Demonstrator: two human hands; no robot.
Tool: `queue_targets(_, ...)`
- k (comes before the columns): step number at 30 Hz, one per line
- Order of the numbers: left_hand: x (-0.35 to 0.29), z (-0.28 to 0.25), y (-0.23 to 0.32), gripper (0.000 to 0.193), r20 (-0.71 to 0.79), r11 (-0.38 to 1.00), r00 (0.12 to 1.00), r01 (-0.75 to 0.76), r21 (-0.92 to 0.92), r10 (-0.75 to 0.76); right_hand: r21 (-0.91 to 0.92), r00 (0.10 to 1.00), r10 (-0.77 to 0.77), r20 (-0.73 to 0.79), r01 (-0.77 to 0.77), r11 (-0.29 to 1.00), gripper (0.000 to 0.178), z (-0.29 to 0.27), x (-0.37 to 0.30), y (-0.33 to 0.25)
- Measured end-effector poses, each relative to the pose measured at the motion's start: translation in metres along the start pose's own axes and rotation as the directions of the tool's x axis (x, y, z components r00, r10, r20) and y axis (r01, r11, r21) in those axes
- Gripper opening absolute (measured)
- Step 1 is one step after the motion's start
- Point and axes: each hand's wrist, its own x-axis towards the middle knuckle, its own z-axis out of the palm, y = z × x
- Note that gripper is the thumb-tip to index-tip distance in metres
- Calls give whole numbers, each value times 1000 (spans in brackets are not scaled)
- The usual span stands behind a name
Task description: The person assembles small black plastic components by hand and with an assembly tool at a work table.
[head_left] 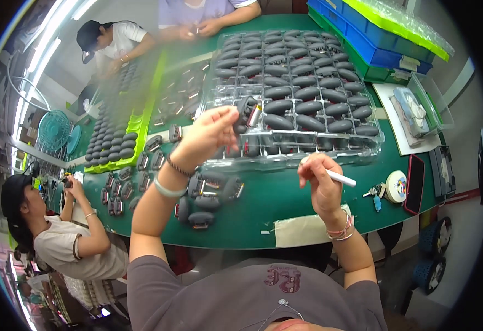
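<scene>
My left hand reaches over the near left corner of a clear plastic tray. Its curled fingers are at the side of a dark grey curved part with a shiny metal and red edge, which stands upright there; the exact grip is partly hidden. Rows of similar grey rounded parts lie in the tray's compartments. Nearer to me, my right hand is closed around a white pen, which points to the right. Several loose curved parts lie on the green table below my left forearm.
A lime-green tray of grey parts stands left. Stacked blue and green bins occupy the back right. Keys, a round tin and a phone lie right. Co-workers sit to the left and across; a teal fan stands far left.
</scene>
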Motion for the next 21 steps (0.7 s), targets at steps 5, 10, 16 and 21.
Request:
queue_targets(5, -50, 60, -36, 29, 59, 996, 996, 65, -56, -62, -343, 943, -330, 38, 323, 882, 13, 10, -5, 14)
queue_targets(10, -51, 81, -63, 39, 68, 991, 998, 4, -137, 5, -528, 842, -498, 209, 526, 667, 22, 14, -4, 14)
queue_targets(16, -50, 80, -75, 49, -42, 984, 987, -156, -88, 153, -553, 710, -543, 449, 698, 455, 23, 12, -6, 14)
queue_targets(21, -47, 73, -81, 45, -146, 964, 986, -108, -242, 74, -573, 784, -496, 373, 616, 541, 17, 15, -6, 19)
